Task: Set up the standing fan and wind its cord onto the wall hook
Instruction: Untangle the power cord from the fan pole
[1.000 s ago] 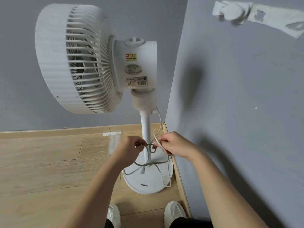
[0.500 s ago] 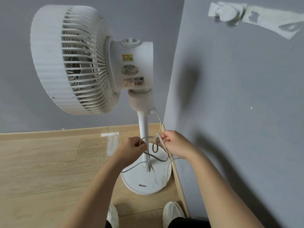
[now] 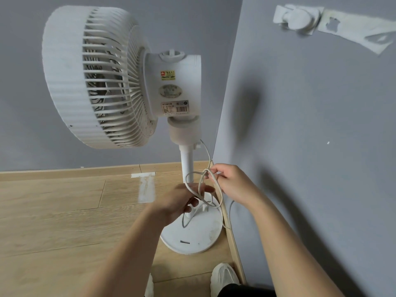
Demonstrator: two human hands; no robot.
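Since the frame half a second earlier, the left hand [image 3: 180,202] had dropped from beside the pole [image 3: 187,166] toward the base. The right hand [image 3: 233,183] had lifted a little, and the cord [image 3: 199,185] between them had opened into wider loops.

The standing fan [image 3: 120,78] stood upright in the corner, its head turned left, with its round base [image 3: 192,234] flat on the wooden floor [image 3: 53,211] against the right-hand wall [image 3: 321,146]. The right hand pinched the cord at the top of the loops, fingers curled round it. The left hand was blurred: the cord crossed its partly spread fingers, but I could not tell whether they gripped it. The cord left the fan just under the motor housing and ran down to the hands. Its loops hung long-axis upright in front of the pole, and a tail trailed along the skirting.

The wall hook [image 3: 297,17] sat high on the right-hand wall, up and to the right of both hands and well apart from them. It carried no cord. The right hand was the nearer, so the lift would probably be its job.
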